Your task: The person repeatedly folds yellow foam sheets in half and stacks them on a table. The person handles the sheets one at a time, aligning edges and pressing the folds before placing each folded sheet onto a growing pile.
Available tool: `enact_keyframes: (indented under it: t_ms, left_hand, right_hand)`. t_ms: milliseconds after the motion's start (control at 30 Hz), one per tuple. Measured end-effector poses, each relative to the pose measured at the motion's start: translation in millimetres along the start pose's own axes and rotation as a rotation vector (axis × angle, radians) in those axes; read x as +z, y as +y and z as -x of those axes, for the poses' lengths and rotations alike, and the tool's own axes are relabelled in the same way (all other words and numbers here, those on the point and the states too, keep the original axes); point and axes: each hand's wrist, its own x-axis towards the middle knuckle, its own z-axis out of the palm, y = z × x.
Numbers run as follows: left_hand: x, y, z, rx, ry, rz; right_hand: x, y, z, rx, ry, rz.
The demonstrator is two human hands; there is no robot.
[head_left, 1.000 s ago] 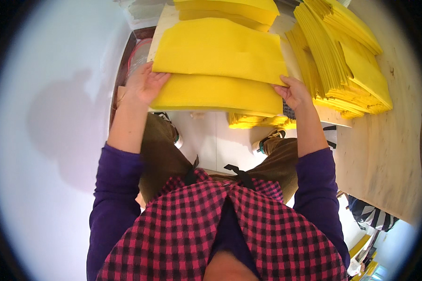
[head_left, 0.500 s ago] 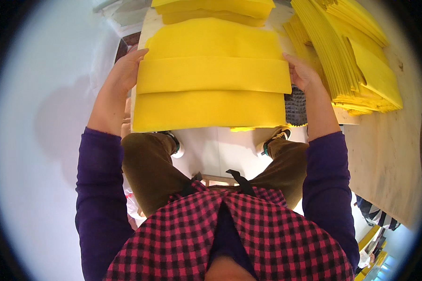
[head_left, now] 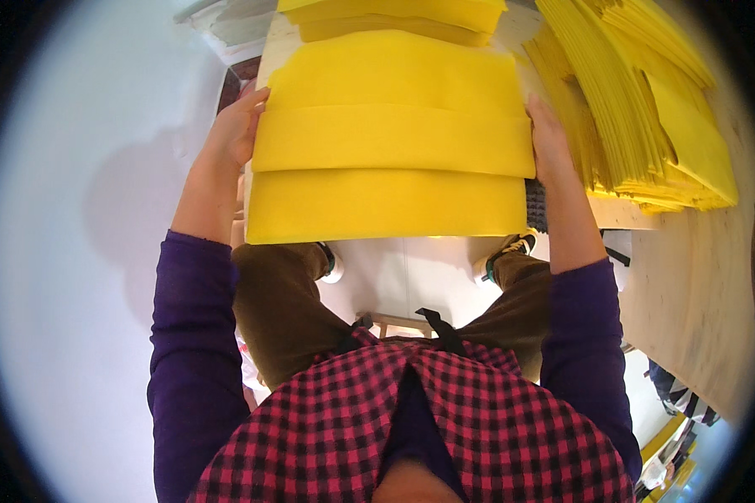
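Note:
A wide yellow sheet, felt-like cloth, lies in front of me in overlapping layers, with a flat band across its middle and a lower flap toward me. My left hand is at its left edge, fingertips touching the border and the fingers closed about it. At the right edge my right hand holds the side of the band, its fingers pointing away from me along the border. The undersides of both grips are hidden. Beneath the right edge, a dark ribbed piece partly shows beside my right wrist.
Another yellow pile lies beyond the sheet. On the right, a tall stack of folded yellow pieces leans on the wooden table. A pale wall is close on the left. Below are my legs and the light floor.
The whole view has shifted slightly, so everything sits a little further right. My right hand's fingers have straightened along the sheet's edge. The left hand stays at its edge.

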Motion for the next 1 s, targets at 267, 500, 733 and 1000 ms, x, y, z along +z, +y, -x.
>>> enact_keyframes:
  t_ms: [267,500,733,1000]
  left_hand:
    - [9,2,3,-0.020,0.013,0.088]
    - [-3,3,-9,0.038,-0.044,-0.102]
    - [-3,6,-11,0.050,-0.087,-0.188]
    - [-1,35,-54,0.075,-0.085,-0.452]
  right_hand:
    - [10,-5,9,0.000,-0.069,-0.028]
    - [-2,0,-6,-0.069,-0.036,-0.036]
    - [-8,-9,-18,-0.085,0.040,0.168]
    - [-12,-9,-56,0.040,-0.062,0.113]
